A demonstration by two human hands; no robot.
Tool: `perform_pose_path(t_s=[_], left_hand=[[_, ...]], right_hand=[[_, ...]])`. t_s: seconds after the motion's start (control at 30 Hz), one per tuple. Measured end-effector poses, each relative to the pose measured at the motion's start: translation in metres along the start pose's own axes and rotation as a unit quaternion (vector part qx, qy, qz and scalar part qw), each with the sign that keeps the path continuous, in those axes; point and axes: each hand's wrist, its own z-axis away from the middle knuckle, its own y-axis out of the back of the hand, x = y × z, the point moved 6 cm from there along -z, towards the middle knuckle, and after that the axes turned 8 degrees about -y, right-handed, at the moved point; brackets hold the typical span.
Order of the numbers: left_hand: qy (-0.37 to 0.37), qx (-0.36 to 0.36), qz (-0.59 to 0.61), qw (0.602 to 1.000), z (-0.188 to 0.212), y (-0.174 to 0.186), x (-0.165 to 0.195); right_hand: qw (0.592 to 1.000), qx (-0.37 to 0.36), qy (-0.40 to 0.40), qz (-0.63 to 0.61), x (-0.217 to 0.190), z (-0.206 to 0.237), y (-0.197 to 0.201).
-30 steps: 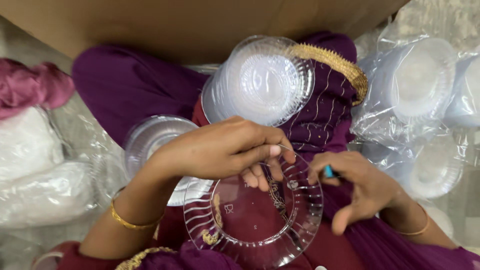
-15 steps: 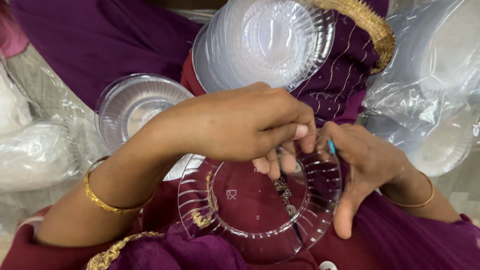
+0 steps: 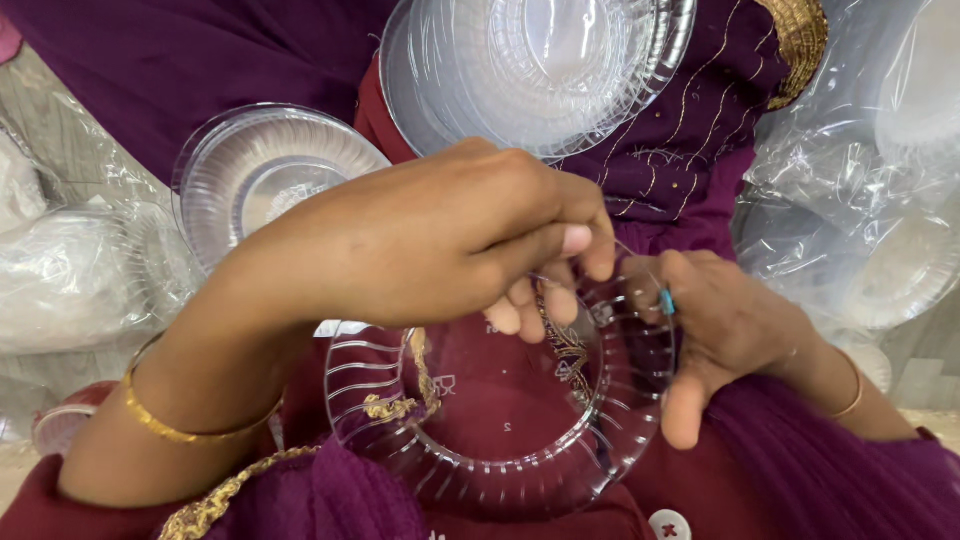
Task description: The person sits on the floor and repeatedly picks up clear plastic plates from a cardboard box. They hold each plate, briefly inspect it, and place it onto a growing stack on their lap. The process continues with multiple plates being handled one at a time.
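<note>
A clear plastic plate (image 3: 500, 440) rests on the lap, its far rim under both hands. The left hand (image 3: 430, 240) curls over that rim, fingertips (image 3: 575, 240) pinched together just above it; whether they grip the plate cannot be told. The right hand (image 3: 725, 320) clasps the plate's right edge, thumb hanging beside the rim, a small blue thing (image 3: 667, 302) between its fingers.

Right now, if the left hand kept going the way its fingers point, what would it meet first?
The left hand points toward the right hand, over the clear plate. It would probably meet the right hand's fingers first; depth is unclear.
</note>
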Motion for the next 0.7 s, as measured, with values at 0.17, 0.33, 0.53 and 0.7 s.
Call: perform_pose_path(t_s=[0.17,0.33,0.53,0.7], left_hand=[[-0.028,0.04,-0.007,0.999,0.011,0.001,-0.004],[-0.042,0.077,-0.012,0.996,0.021,0.001,-0.01],[-0.046,0.105,0.013,0.993,0.028,0.0,-0.02],[-0.06,0.156,0.041,0.985,0.023,0.009,-0.019]], right_hand=[[0.997,0.045,-0.023,0.061,0.004,0.027,-0.019],[0.989,0.033,-0.137,0.039,0.015,0.049,-0.04],[0.989,0.095,-0.108,-0.019,0.018,0.05,-0.056],[0.991,0.086,-0.092,0.038,0.032,0.011,-0.029]])
